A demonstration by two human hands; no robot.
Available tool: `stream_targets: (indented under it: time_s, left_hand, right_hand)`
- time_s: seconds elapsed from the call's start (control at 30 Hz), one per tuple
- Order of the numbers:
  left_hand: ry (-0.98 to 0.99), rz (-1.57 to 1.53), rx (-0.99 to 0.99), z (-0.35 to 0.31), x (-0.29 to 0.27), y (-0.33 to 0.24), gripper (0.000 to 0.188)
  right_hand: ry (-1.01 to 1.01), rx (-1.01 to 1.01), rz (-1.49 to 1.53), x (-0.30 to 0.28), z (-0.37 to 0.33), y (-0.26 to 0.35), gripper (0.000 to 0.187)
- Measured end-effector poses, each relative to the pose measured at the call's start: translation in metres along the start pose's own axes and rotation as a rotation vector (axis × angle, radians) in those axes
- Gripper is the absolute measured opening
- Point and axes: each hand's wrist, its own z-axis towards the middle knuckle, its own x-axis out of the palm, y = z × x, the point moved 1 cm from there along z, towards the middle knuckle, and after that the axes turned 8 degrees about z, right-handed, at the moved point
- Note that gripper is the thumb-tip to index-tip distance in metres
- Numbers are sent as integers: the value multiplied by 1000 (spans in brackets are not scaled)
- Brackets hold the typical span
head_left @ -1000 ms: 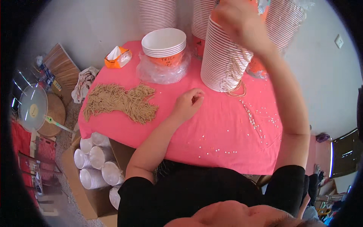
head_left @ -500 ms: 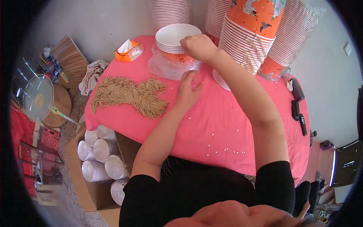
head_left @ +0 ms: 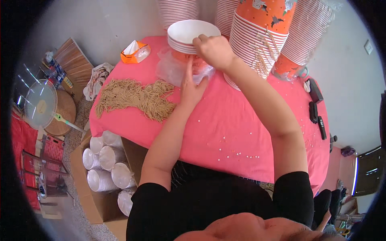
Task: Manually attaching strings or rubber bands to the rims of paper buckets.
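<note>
A short stack of orange paper buckets [head_left: 194, 31] with white insides and white rims stands at the back of the table, in a crumpled clear plastic bag [head_left: 167, 70]. My right hand [head_left: 215, 51] is closed on the near right rim of the top bucket, its knuckles up. Against the orange side of the stack and the bag, my left hand [head_left: 193, 86] reaches up with fingers stretched and thumb apart. Left of that hand lies a bundle of tan cords [head_left: 136, 98]. More tan cords [head_left: 265, 54] dangle from the tall bucket stack [head_left: 251, 42] on the right.
Other bucket stacks [head_left: 179, 12] line the wall. An orange tissue pack [head_left: 134, 52] sits at the table's back left. Small white bits [head_left: 238, 154] dot the pink tablecloth [head_left: 225, 132]. Dark objects [head_left: 315, 94] lie at the right edge. A carton [head_left: 86, 207] holds wrapped white stacks.
My left hand has moved up and forward to the bucket's side. The top bucket has shifted slightly right and up, tilting a little, with my right hand still on its rim.
</note>
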Motion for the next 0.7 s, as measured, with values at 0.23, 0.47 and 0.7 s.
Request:
stream_targets:
  time_s: [0.23, 0.47, 0.7]
  left_hand:
    - [16, 155, 80, 3, -3, 8, 86]
    - [95, 88, -43, 3, 0, 10, 81]
    - [0, -170, -367, 4, -4, 42, 34]
  right_hand:
    - [-54, -21, -4, -2, 6, -2, 8]
    - [-278, 64, -44, -62, 13, -19, 16]
    - [-423, -22, 170, -142, -45, 1, 26]
